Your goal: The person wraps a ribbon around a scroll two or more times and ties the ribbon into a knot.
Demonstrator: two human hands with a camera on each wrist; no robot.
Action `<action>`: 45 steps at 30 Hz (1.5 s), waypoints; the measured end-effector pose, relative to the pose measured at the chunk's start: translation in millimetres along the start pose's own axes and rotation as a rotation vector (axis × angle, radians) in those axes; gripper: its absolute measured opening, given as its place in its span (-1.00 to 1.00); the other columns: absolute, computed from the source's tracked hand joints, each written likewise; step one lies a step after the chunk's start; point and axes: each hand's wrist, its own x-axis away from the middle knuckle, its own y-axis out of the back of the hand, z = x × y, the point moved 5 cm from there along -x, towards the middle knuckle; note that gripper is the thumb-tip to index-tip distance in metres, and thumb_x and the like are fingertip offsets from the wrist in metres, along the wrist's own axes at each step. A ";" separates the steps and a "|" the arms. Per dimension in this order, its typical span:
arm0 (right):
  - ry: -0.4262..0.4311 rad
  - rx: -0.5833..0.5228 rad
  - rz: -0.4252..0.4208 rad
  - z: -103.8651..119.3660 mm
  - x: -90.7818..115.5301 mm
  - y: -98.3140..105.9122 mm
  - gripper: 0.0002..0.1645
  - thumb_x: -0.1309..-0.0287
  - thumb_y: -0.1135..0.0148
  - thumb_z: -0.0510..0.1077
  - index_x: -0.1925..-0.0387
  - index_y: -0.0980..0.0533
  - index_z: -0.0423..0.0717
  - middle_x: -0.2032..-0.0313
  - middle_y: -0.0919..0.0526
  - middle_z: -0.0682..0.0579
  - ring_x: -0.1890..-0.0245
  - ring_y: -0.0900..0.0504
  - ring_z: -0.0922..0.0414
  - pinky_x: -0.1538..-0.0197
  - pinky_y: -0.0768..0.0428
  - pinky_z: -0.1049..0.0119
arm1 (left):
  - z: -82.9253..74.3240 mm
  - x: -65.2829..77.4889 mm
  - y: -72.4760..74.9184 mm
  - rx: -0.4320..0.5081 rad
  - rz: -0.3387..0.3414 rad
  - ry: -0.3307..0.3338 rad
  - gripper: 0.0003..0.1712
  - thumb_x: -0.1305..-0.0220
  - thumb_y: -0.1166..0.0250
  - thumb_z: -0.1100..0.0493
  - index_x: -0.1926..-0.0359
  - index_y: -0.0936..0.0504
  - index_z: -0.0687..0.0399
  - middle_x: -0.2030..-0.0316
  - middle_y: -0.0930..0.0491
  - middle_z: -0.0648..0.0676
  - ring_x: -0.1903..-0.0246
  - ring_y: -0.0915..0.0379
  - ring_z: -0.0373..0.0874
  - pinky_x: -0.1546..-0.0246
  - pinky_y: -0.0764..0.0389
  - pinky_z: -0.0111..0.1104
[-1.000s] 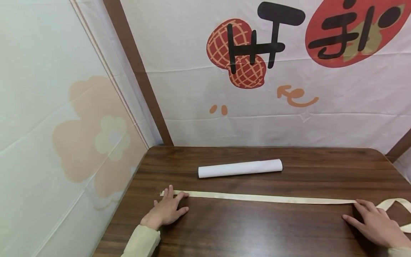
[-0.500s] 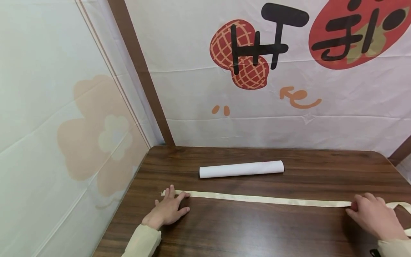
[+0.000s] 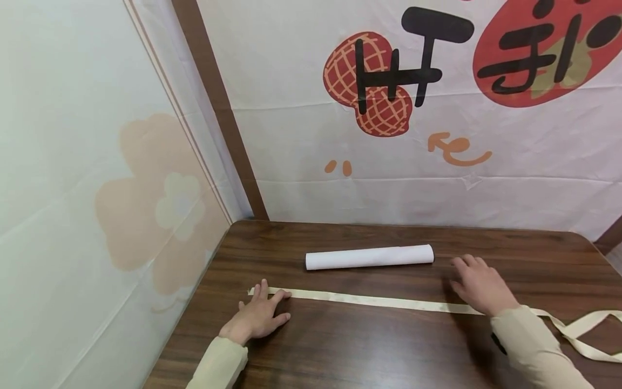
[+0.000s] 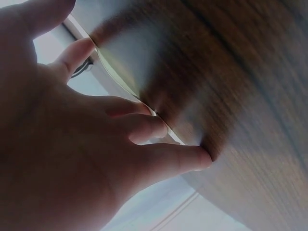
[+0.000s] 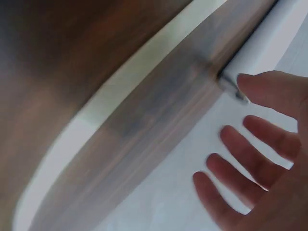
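The spread left hand (image 3: 258,317) and right sleeve (image 3: 527,337) hide bits of ribbon (image 3: 374,300), cut off at right. The right hand (image 3: 482,284) is relaxed, empty.

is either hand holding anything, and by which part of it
Nothing is gripped: the left hand touches the ribbon near one end; the right hand is empty.

Both long sleeves (image 3: 529,340) are a pale cream colour.

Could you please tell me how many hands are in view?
2: the left hand rests on the ribbon near its left end, and the right hand is to the right of the white roll.
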 end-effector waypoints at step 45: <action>-0.003 -0.003 0.280 51.0 -70.8 -50.2 -0.44 0.02 -0.41 -0.04 -0.01 -0.48 -0.20 0.08 -0.56 -0.20 0.17 -0.54 -0.11 0.17 -0.33 -0.19 | -1.3 5.9 0.5 0.015 -0.014 0.009 -0.46 -0.32 -0.19 -0.12 -0.28 -0.36 -0.20 -0.44 0.14 0.50 -0.44 0.20 0.40 -0.10 -0.04 0.51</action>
